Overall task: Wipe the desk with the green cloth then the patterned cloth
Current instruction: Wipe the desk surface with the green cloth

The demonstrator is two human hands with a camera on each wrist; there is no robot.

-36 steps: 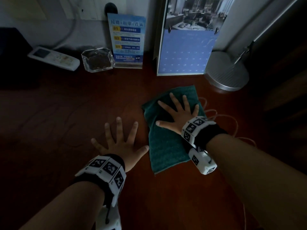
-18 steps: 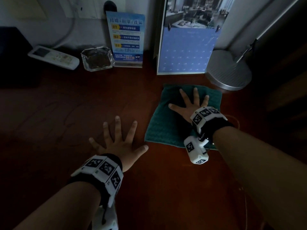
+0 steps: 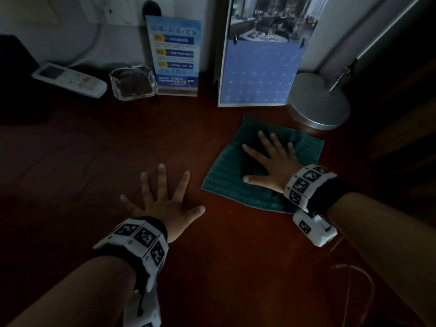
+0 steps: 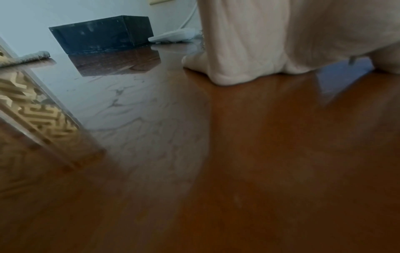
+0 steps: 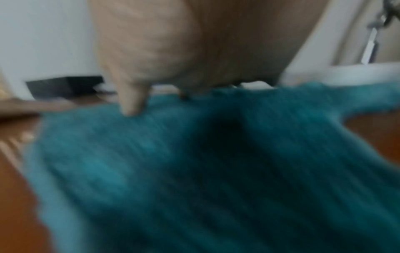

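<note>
The right hand (image 5: 194, 42) presses straight fingers (image 5: 132, 102) onto the blurred green cloth (image 5: 151, 171) covering the desk (image 5: 376, 130).

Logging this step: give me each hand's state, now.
Left hand: open, flat on the desk, holding nothing.
Right hand: open, fingers spread, pressing on the green cloth.

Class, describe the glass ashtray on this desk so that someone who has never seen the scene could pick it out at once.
Start at the back edge of the dark wooden desk, along the wall. The ashtray sits there between the white remote control and the blue upright sign. It alone is clear glass: low, thick-walled, with cut corners.
</note>
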